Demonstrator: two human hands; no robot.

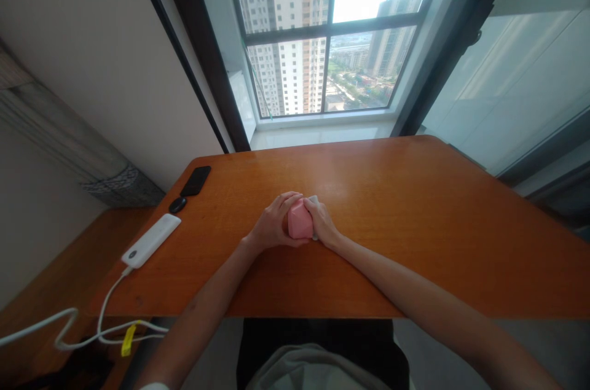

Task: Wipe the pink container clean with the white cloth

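Observation:
A small pink faceted object (pixel 300 221) is between my two hands, over the middle of the wooden table (pixel 391 193). My left hand (pixel 275 222) wraps round its left side, thumb at the near edge and fingers at the far edge. At its right side, my right hand (pixel 324 222) is closed on a white cloth or tissue (pixel 314 199), pressed against the pink object. Most of the white piece is hidden under the right fingers. What kind of thing the pink object is, I cannot tell.
On the table's left side lie a black phone (pixel 196 180), a small black oval object (pixel 177 204) and a white power strip (pixel 152 241). Its white cable (pixel 104 310), bearing a yellow tag (pixel 128 339), hangs past the table's left edge. A window (pixel 329 34) is beyond the far edge.

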